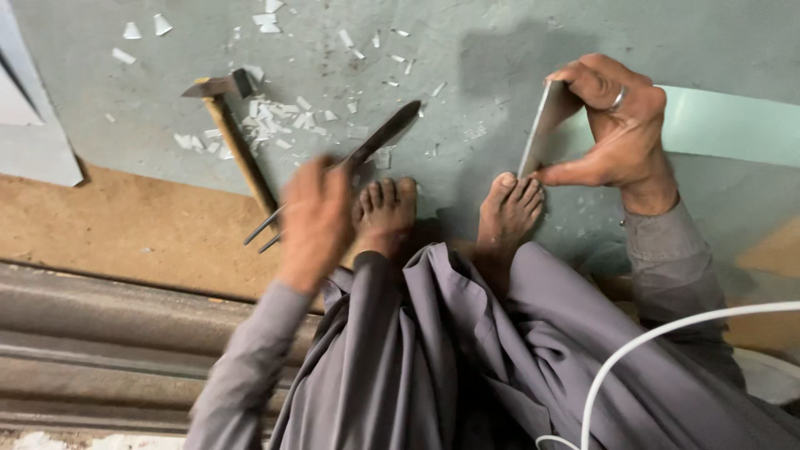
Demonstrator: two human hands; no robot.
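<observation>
Your left hand [317,218] is blurred, its back toward the camera, and it sits over the handles of the shears [354,162]; the fingers seem curled at the handles, but the blur keeps you from telling whether they truly grip them. The shears lie slanted, dark blades pointing up and to the right over the sheet [467,50], thin handle ends sticking out low and to the left of your hand. Your right hand [612,129] is raised and closed around a thin metal strip [543,129], thumb beneath and fingers curled over the top, with a ring on one finger. The strip stands almost on edge, its lower end just above the toes of your right foot [510,212], and a pale green band of the same strip [733,125] runs off to the right behind your wrist. Your left foot [385,212] rests just beside your left hand, toes on the grey-green sheet. A hammer [233,133] lies to the left of the shears, head up near the top, wooden handle slanting down toward the handles of the shears. Small white scraps [275,117] are scattered on the sheet around the hammer head and the blades. A brown board [125,225] lies below the sheet on the left, and a white cable [658,337] curves over your grey clothing at lower right.
</observation>
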